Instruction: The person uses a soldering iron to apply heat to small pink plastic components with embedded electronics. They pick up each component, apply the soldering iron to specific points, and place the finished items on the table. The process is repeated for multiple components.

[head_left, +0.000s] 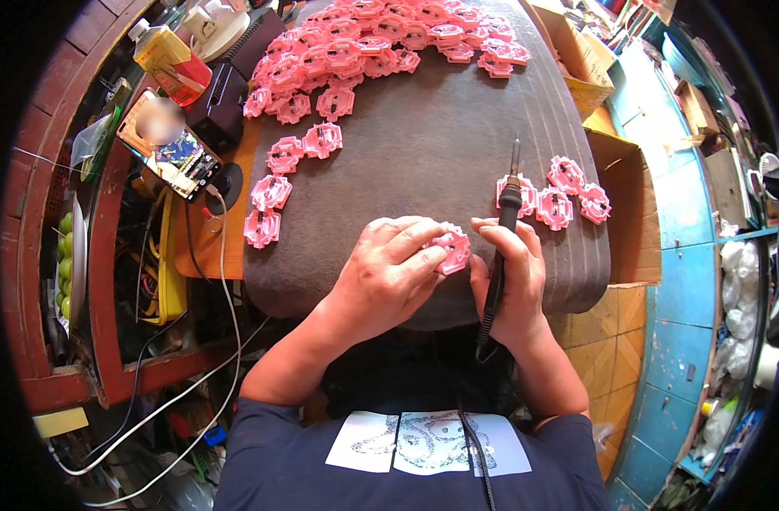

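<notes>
Between my hands, near the front edge of the dark table, is a pink plastic part (451, 248). My left hand (393, 266) is closed on it, fingertips along its left side. My right hand (515, 264) is wrapped round the dark handle of a soldering iron (509, 203), whose metal tip points up and away from me. The right thumb is close to the pink part; I cannot tell whether it touches. Just beyond the right hand lie several like parts (554, 208). Another short row of pink parts (271, 192) runs along the table's left edge.
A big heap of pink parts (347, 51) covers the far end of the table (406, 162). On the left, a phone (169, 145) stands propped with a white cable, beside a bottle (172, 64). An open cardboard box (632, 209) stands right of the table.
</notes>
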A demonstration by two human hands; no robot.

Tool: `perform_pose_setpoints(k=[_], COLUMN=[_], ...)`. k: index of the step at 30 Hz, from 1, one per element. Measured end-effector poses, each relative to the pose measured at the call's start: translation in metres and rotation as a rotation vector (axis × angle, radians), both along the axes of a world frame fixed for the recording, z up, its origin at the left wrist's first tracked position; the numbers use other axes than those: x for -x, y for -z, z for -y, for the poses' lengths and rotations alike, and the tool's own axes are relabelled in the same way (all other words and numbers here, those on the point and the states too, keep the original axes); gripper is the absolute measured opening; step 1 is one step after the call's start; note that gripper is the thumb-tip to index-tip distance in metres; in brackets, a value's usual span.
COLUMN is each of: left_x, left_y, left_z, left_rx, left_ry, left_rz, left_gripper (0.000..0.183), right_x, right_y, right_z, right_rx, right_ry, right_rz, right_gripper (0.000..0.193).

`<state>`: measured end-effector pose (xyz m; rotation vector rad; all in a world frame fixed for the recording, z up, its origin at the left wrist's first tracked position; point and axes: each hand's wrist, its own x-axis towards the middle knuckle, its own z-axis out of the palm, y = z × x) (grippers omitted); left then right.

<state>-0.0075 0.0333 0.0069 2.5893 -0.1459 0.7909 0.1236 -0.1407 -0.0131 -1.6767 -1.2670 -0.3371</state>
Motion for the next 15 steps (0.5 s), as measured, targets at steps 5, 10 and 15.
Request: perform_pose_setpoints(k=[5,10,15], left_x=[0.005,0.002,-0.001], left_y=[-0.005,0.002,0.011], left_z=[0.008,0.019,0.014], left_rx=[0.092,0.156,0.181], left_ry=[-0.068,-0.142,-0.097], left_rz=[0.001,-0.065,-0.011], left_gripper=[0.039,0.046,0.05], right_x=[0.001,0.0,-0.001], right_y=[-0.004,-0.003,-0.003], right_z=[-0.001,-0.002,0.002], right_rx=[0.061,0.04,0.039], right_ry=[-0.034,-0.013,-0.053], right_rz=[-0.028,-0.027,-0.045], right_gripper=[0.053,0.053,0.054])
